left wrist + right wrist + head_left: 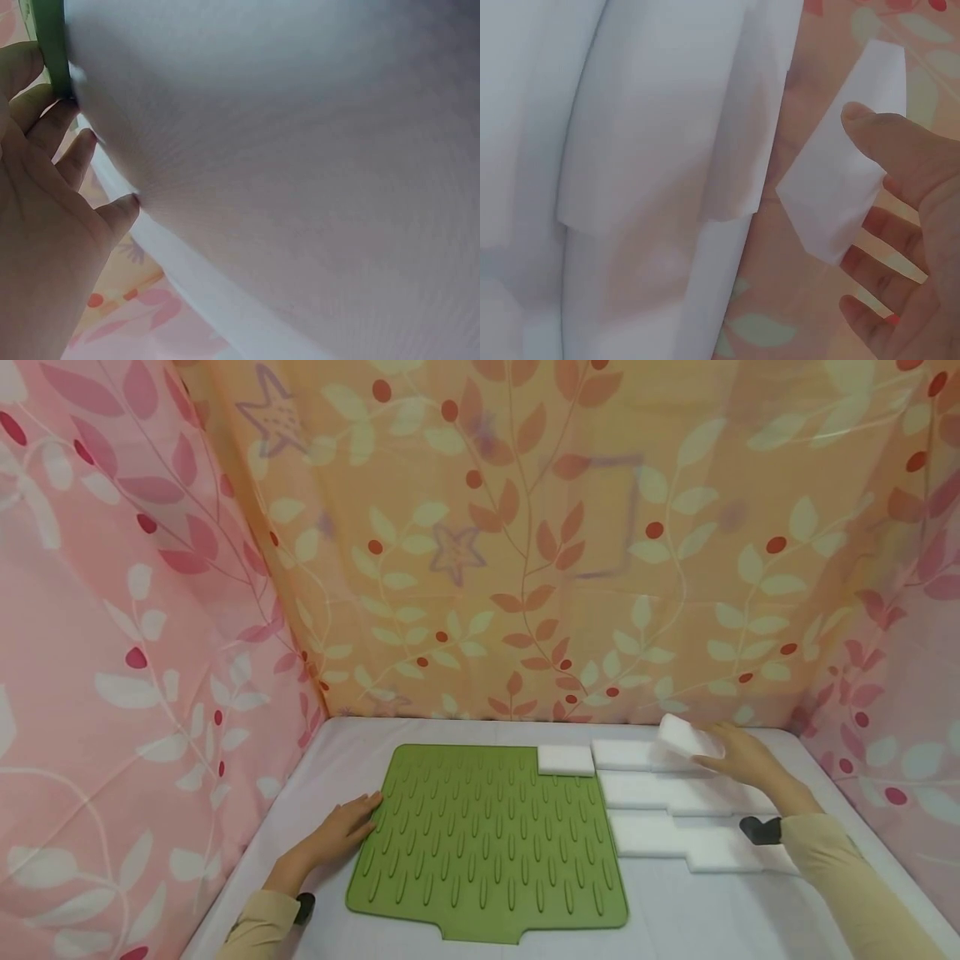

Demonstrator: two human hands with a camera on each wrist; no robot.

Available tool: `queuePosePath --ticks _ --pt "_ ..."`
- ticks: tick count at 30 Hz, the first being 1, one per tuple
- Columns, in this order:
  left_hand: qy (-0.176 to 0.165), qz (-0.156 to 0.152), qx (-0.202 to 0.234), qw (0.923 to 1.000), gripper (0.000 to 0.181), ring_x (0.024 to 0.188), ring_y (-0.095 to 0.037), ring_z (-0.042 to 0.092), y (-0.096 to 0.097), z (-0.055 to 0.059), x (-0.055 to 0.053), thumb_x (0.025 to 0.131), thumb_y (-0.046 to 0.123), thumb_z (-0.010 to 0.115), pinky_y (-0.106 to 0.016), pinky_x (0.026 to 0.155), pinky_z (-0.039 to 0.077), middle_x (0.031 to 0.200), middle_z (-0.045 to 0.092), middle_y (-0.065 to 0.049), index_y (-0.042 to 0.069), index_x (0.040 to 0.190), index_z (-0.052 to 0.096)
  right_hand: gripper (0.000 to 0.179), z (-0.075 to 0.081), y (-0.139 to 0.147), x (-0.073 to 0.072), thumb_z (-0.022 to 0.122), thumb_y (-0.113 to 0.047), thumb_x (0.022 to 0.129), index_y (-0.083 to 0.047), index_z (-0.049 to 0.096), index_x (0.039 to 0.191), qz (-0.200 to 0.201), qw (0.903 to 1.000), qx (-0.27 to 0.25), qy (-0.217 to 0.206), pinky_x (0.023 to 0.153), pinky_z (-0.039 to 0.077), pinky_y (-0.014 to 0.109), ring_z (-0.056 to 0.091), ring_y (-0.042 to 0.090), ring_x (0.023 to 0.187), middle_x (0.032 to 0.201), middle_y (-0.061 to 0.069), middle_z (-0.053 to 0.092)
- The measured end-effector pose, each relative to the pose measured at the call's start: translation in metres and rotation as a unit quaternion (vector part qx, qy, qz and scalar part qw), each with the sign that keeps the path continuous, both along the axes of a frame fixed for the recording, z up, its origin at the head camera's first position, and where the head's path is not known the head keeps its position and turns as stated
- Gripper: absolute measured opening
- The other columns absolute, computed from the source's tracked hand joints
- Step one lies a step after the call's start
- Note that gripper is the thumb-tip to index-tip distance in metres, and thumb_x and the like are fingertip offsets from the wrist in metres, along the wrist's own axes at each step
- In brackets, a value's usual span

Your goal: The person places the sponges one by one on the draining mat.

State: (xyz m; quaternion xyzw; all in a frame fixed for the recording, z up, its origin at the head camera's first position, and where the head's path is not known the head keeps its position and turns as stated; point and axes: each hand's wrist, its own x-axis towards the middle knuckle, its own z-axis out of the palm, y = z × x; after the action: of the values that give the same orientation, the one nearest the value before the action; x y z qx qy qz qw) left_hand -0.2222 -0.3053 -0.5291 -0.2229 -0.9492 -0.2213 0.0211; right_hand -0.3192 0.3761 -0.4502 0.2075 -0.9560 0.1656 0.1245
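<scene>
A green mat (480, 839) with raised ridges lies on the white-covered table. At its left edge rests my left hand (341, 828), fingertips touching the rim; in the left wrist view those fingers are fairly straight against the green edge (52, 45). My right hand (741, 760) pinches a white sponge block (682, 737) between thumb and fingers, holding it tilted above the far right rows. The right wrist view shows this block (847, 172) off the others. Another white sponge block (565, 760) lies flat on the mat's far right corner.
Several more white sponge blocks (648, 835) lie in staggered rows right of the mat, close to its edge. Patterned cloth walls (480, 568) enclose the table at the back and both sides.
</scene>
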Motion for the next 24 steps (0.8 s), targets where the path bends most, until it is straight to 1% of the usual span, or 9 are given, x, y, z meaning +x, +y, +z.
queuePosePath --ticks 3,9,12,15,20,24 --pt "-0.006 0.000 0.001 1.0000 0.051 0.129 -0.044 0.036 0.000 0.001 0.000 0.094 0.016 0.053 -0.072 0.096 0.021 0.141 0.041 -0.022 -0.003 0.139 0.038 0.064 0.000 -0.006 0.000 0.076 -0.028 0.076 0.004 0.052 0.125 0.004 1.0000 -0.008 -0.002 0.089 0.036 0.062 0.047 0.049 0.110 0.124 0.031 0.050" --pt "-0.007 -0.003 0.003 1.0000 0.051 0.129 -0.044 0.036 0.001 0.002 -0.001 0.094 0.016 0.053 -0.072 0.096 0.021 0.140 0.041 -0.023 -0.004 0.138 0.038 0.064 0.002 -0.020 0.000 0.075 -0.028 0.077 0.003 0.051 0.127 0.011 0.9996 -0.009 -0.022 0.092 0.035 0.064 0.045 0.049 0.114 0.127 0.030 0.048" --pt "-0.004 -0.003 0.003 1.0000 0.051 0.129 -0.044 0.036 0.000 0.000 -0.001 0.094 0.016 0.053 -0.072 0.096 0.021 0.140 0.041 -0.023 -0.004 0.138 0.038 0.063 0.003 -0.028 0.001 0.075 -0.028 0.077 0.002 0.052 0.127 0.017 0.9996 -0.008 -0.022 0.091 0.036 0.064 0.046 0.048 0.113 0.127 0.029 0.049" --pt "0.001 -0.001 0.006 1.0000 0.050 0.128 -0.044 0.037 0.000 -0.002 -0.002 0.094 0.015 0.053 -0.072 0.096 0.021 0.140 0.042 -0.023 -0.004 0.138 0.039 0.062 0.003 -0.035 0.002 0.075 -0.029 0.077 0.000 0.053 0.127 0.024 0.9996 0.007 -0.013 0.090 0.037 0.063 0.048 0.048 0.112 0.126 0.027 0.050" --pt "0.007 0.002 0.001 1.0000 0.050 0.128 -0.045 0.037 -0.001 -0.005 -0.001 0.094 0.015 0.053 -0.072 0.095 0.022 0.139 0.042 -0.023 -0.004 0.138 0.039 0.061 -0.001 -0.044 0.003 0.076 -0.033 0.076 -0.004 0.056 0.125 0.033 0.9983 0.044 0.017 0.089 0.040 0.059 0.055 0.042 0.107 0.123 0.021 0.056" --pt "0.003 0.003 0.004 1.0000 0.050 0.129 -0.044 0.036 -0.001 -0.004 0.000 0.094 0.015 0.053 -0.072 0.096 0.021 0.140 0.042 -0.022 -0.004 0.138 0.039 0.061 -0.001 -0.052 0.003 0.077 -0.035 0.074 -0.005 0.059 0.123 0.047 0.9969 0.052 0.036 0.089 0.040 0.058 0.056 0.040 0.107 0.121 0.018 0.059"
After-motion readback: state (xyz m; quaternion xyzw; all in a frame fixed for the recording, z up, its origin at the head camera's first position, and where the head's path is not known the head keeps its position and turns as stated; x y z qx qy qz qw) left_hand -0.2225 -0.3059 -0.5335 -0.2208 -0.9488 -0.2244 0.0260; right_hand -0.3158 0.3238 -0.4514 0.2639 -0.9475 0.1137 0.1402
